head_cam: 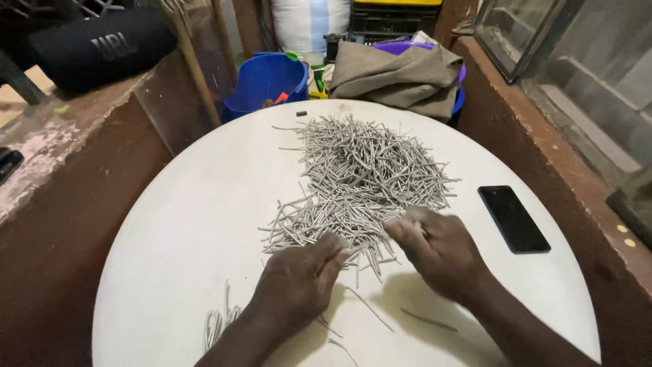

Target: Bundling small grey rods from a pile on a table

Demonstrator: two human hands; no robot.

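A large heap of thin grey metal wire pieces (363, 173) lies on a round white table (197, 224). My left hand (299, 278) rests at the near edge of the heap, fingers curled and touching the wires. My right hand (435, 248) is just to its right, fingers bent over the heap's near right edge; it is blurred and I cannot tell whether wires are pinched in it. A small separate bunch of wires (219, 319) lies at the near left. A few loose wires (380, 316) lie between my wrists.
A black phone (513, 218) lies on the table's right side. Behind the table stand a blue bucket (266, 80) and a folded brown cloth (401, 75) over a purple basin. A black cylindrical speaker (102, 47) sits on the left ledge. Brown walls close in both sides.
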